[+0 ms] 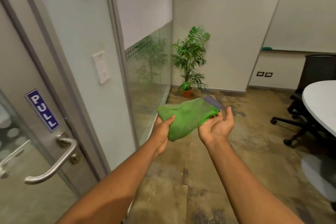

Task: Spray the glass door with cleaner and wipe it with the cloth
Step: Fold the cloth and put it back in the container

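Note:
A folded green cloth [185,117] with a grey-blue edge lies between my two hands at mid-frame. My left hand [162,132] grips its left end, thumb curled over the top. My right hand [217,126] is palm up with relaxed fingers, and the cloth's right end rests on it. The glass door [21,151] stands at the left, with a metal lever handle [54,162] and a blue PULL sign [42,110]. No spray bottle is in view.
A fixed glass panel [145,71] runs right of the door frame, which carries a white wall switch [101,67]. A potted plant [189,63] stands in the corner. A white round table [321,103] and black office chairs [309,107] are at the right.

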